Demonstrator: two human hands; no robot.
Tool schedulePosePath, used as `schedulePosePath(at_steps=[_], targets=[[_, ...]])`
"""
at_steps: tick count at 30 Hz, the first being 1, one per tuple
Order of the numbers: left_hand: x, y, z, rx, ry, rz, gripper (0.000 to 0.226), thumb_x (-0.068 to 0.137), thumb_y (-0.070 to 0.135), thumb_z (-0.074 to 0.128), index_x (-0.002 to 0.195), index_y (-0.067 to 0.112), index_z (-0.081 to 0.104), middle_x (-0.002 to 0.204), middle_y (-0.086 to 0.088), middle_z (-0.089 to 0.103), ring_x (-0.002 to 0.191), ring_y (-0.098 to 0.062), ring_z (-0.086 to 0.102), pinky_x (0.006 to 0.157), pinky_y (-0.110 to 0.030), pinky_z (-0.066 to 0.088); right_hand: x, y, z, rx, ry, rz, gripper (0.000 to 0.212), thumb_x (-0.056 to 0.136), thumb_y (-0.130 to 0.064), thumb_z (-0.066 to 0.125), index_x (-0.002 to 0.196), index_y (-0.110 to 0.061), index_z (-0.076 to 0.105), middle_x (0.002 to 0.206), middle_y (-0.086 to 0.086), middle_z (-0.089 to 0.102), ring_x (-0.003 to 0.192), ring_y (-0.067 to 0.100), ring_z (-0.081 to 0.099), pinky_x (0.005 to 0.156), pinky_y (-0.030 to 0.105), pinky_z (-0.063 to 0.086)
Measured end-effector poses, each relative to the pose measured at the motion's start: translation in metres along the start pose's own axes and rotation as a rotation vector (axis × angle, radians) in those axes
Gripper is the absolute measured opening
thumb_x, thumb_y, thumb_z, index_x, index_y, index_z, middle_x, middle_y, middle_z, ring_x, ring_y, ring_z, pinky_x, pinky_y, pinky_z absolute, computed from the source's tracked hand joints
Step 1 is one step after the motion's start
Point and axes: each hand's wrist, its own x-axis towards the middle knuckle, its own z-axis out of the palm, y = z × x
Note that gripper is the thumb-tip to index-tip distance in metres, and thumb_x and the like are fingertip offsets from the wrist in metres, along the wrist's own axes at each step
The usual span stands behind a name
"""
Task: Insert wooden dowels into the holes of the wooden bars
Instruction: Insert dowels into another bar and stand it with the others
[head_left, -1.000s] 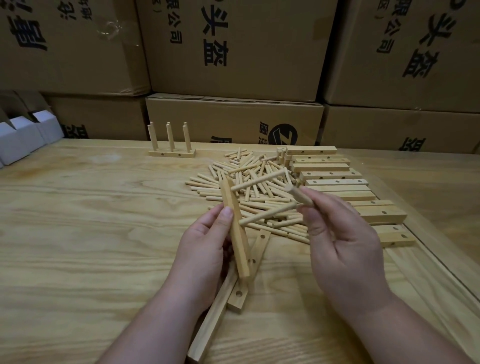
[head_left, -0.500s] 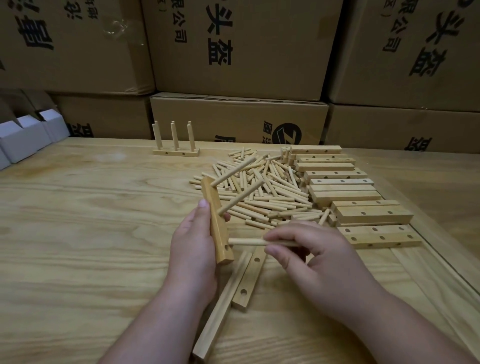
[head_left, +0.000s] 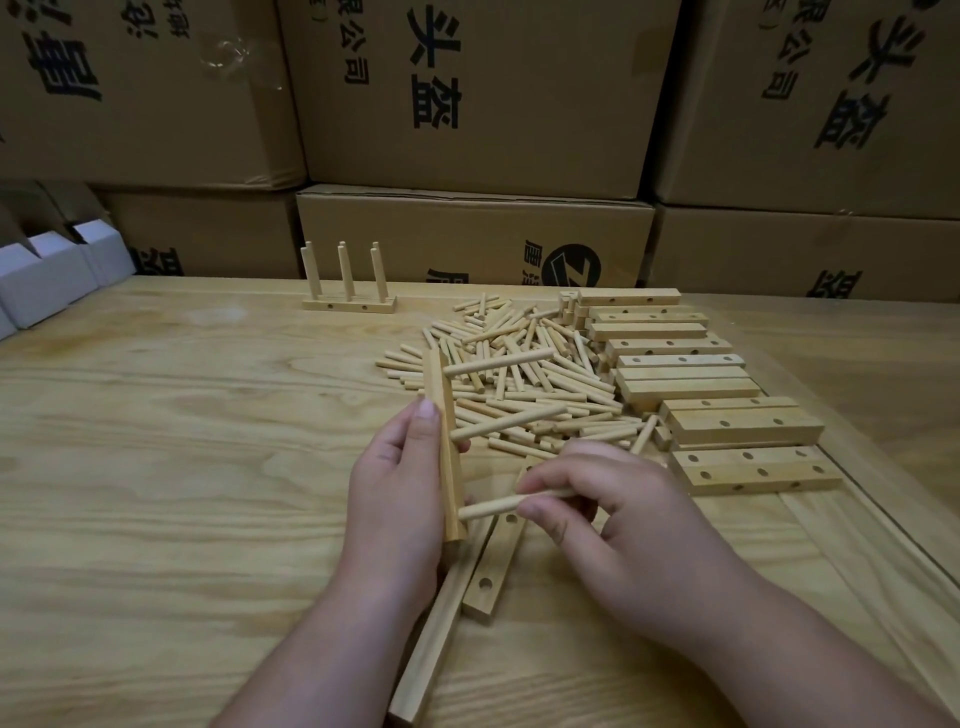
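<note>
**Third dowel at the bar's lowest hole**

Head view: the left hand (head_left: 400, 499) holds a bar (head_left: 445, 441) on end above the table (head_left: 156, 467), fingers wrapped round its far side, thumb along the near face. Two dowels already stick out of the bar to the right: the top dowel (head_left: 498, 362) near its upper end and the middle dowel (head_left: 509, 422) about halfway down. The right hand (head_left: 623, 525) pinches a third dowel (head_left: 493, 506) between thumb and forefinger, its other fingers curled under; the dowel's left tip meets the bar near the lower end, though whether it is seated in the hole cannot be told.

Under the hands lie a drilled bar (head_left: 493, 566) and a long strip (head_left: 431, 649), flat on the table. Behind them is a loose pile of dowels (head_left: 524, 374), and just right of it a row of spare bars (head_left: 691, 384). A finished bar (head_left: 349, 304) with three upright dowels stands at the table's far edge, before stacked boxes (head_left: 467, 93).
</note>
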Motion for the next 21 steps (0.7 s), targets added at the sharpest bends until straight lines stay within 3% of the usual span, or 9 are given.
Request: schedulePosePath(at_steps=[3, 5, 7, 10, 14, 17, 21], targets=[[0.002, 0.002, -0.002, -0.028, 0.000, -0.004, 0.019, 0.101, 0.039, 0.056, 0.112, 0.039, 0.071, 0.083, 0.004, 0.076, 0.074, -0.014, 0.070, 0.059, -0.031, 0.055, -0.001, 0.000, 0.002, 0.079, 0.023, 0.031, 0.027, 0.089, -0.051, 0.059, 0.113, -0.041, 0.065, 0.092, -0.018, 0.062, 0.086, 0.008, 0.061, 0.070, 0.018, 0.049], [0.001, 0.005, -0.004, -0.058, -0.026, -0.004, 0.020, 0.102, 0.036, 0.056, 0.112, 0.047, 0.068, 0.083, 0.002, 0.076, 0.072, -0.011, 0.071, 0.056, -0.031, 0.055, -0.003, -0.002, 0.004, 0.232, 0.029, 0.065, 0.041, 0.089, -0.058, 0.057, 0.129, -0.052, 0.049, 0.095, -0.018, 0.062, 0.087, 0.009, 0.062, 0.071, 0.020, 0.051], [0.001, 0.008, -0.005, -0.092, -0.047, -0.020, 0.022, 0.103, 0.034, 0.054, 0.110, 0.050, 0.067, 0.079, -0.001, 0.074, 0.063, -0.013, 0.067, 0.048, -0.030, 0.052, -0.005, -0.001, 0.006, 0.345, 0.059, 0.055, 0.048, 0.094, -0.059, 0.052, 0.139, -0.052, 0.039, 0.095, -0.012, 0.064, 0.088, 0.014, 0.064, 0.075, 0.023, 0.052], [0.004, 0.013, -0.006, -0.219, -0.070, -0.096, 0.024, 0.105, 0.028, 0.050, 0.105, 0.043, 0.068, 0.073, -0.002, 0.070, 0.050, -0.013, 0.058, 0.041, -0.027, 0.047, -0.005, 0.004, 0.003, 0.350, 0.157, 0.083, 0.038, 0.098, -0.052, 0.047, 0.135, -0.046, 0.050, 0.093, -0.006, 0.068, 0.084, 0.020, 0.065, 0.074, 0.035, 0.055], [0.008, 0.018, -0.011, -0.344, -0.283, -0.325, 0.016, 0.096, 0.025, 0.057, 0.105, 0.032, 0.069, 0.073, -0.006, 0.063, 0.040, -0.013, 0.044, 0.040, -0.022, 0.038, -0.002, 0.014, 0.000, 0.270, 0.254, 0.168, 0.029, 0.093, -0.040, 0.060, 0.121, -0.050, 0.061, 0.096, -0.015, 0.069, 0.086, 0.012, 0.067, 0.072, 0.025, 0.056], [0.007, 0.021, -0.015, -0.321, -0.457, -0.420, 0.025, 0.085, 0.026, 0.060, 0.109, 0.025, 0.064, 0.069, -0.006, 0.059, 0.034, -0.013, 0.042, 0.039, -0.020, 0.034, 0.000, 0.018, -0.001, 0.319, 0.257, 0.209, 0.041, 0.096, -0.022, 0.062, 0.124, -0.052, 0.059, 0.107, -0.013, 0.067, 0.086, 0.015, 0.064, 0.073, 0.032, 0.057], [0.004, 0.024, -0.018, -0.237, -0.603, -0.489, 0.015, 0.085, 0.026, 0.060, 0.099, 0.020, 0.060, 0.066, -0.008, 0.057, 0.029, -0.013, 0.040, 0.039, -0.019, 0.025, 0.000, 0.020, -0.002, 0.291, 0.104, 0.248, 0.055, 0.098, -0.021, 0.059, 0.142, -0.051, 0.043, 0.124, -0.018, 0.058, 0.098, 0.014, 0.061, 0.082, 0.037, 0.055]])
